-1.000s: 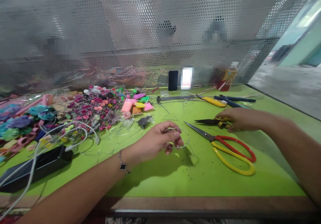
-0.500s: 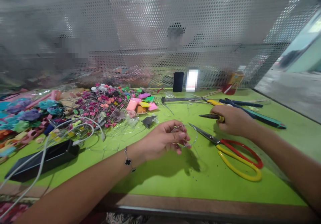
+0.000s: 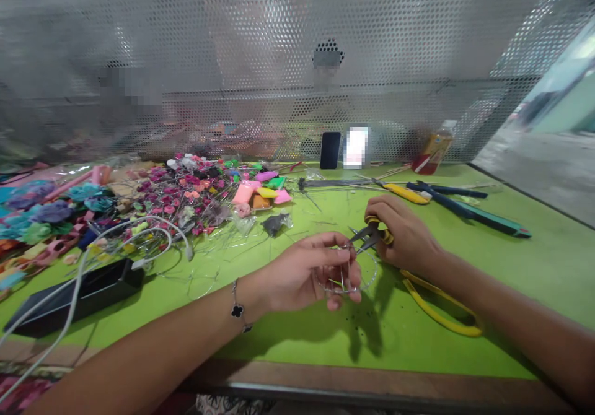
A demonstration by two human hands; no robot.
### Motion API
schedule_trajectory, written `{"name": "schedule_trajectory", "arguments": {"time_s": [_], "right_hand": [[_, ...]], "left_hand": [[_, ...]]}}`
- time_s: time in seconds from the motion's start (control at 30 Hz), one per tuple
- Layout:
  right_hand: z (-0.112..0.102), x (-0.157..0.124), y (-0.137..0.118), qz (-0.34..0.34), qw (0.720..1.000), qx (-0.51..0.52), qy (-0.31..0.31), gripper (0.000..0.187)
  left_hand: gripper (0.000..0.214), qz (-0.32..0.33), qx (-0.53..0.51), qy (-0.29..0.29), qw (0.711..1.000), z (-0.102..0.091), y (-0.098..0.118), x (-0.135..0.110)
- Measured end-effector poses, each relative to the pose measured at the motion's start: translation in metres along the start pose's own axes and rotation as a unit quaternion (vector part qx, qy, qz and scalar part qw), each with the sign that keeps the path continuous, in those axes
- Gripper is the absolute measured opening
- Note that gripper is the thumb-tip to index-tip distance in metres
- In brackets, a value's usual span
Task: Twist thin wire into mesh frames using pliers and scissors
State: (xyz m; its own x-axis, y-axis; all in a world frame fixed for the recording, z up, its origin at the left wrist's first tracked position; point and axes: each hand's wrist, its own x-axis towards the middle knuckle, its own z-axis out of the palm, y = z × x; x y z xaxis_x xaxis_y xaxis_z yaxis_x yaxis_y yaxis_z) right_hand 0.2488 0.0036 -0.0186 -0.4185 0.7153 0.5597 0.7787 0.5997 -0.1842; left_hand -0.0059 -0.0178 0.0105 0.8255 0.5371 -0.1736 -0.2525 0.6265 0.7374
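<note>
My left hand (image 3: pixel 316 272) pinches a thin wire loop (image 3: pixel 348 277) between its fingers and thumb, with several short wire ends standing inside the ring. My right hand (image 3: pixel 402 232) is shut on small pliers (image 3: pixel 372 235) with yellow grips and dark jaws. The jaws point left and sit right by the wire, though I cannot tell if they touch it. Large scissors with yellow and red handles (image 3: pixel 439 303) lie on the green mat (image 3: pixel 320 334), mostly hidden under my right hand and forearm, their blades out of sight.
A heap of small pink flowers on wires (image 3: pixel 179 198) and blue fabric flowers (image 3: pixel 56 204) fill the left side, near a black power bank (image 3: pixel 77 297) with a white cable. Yellow-handled pliers (image 3: pixel 406 193), a phone (image 3: pixel 330 150) and a bottle (image 3: pixel 432 153) stand before a perforated metal screen (image 3: pixel 279 49).
My right hand has lifted the small pliers off the mat and moved left, bringing the jaws to the wire loop. The scissors are now mostly covered by my right forearm.
</note>
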Motion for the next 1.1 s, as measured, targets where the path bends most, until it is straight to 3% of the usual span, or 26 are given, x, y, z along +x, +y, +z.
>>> {"name": "schedule_trajectory", "arguments": {"time_s": [0.23, 0.43, 0.63, 0.83, 0.9, 1.0, 1.1], "right_hand": [[0.000, -0.002, -0.009, -0.005, 0.999, -0.028, 0.028, 0.038], [-0.002, -0.004, -0.008, 0.020, 0.997, -0.068, 0.023, 0.037], [-0.010, -0.002, -0.011, 0.065, 0.988, -0.139, -0.019, 0.023], [-0.005, -0.005, -0.017, 0.099, 0.982, -0.153, -0.051, 0.020], [-0.003, -0.004, -0.017, 0.094, 0.986, -0.128, -0.043, 0.024], [-0.002, 0.000, -0.015, 0.066, 0.996, -0.061, -0.027, 0.033], [-0.004, 0.002, -0.015, 0.046, 0.999, -0.024, -0.016, 0.036]], "left_hand": [[0.027, 0.008, 0.000, -0.016, 1.000, 0.003, -0.003, -0.001], [0.034, 0.068, 0.018, -0.005, 0.998, 0.005, -0.009, 0.002], [0.050, 0.157, 0.081, 0.093, 0.980, 0.008, -0.017, 0.008], [0.044, 0.249, 0.195, 0.215, 0.924, 0.008, -0.018, 0.008], [0.043, 0.238, 0.190, 0.192, 0.933, 0.006, -0.018, 0.007], [0.046, 0.164, 0.127, 0.090, 0.974, 0.004, -0.017, 0.007], [0.046, 0.106, 0.087, 0.034, 0.990, 0.004, -0.016, 0.006]]}}
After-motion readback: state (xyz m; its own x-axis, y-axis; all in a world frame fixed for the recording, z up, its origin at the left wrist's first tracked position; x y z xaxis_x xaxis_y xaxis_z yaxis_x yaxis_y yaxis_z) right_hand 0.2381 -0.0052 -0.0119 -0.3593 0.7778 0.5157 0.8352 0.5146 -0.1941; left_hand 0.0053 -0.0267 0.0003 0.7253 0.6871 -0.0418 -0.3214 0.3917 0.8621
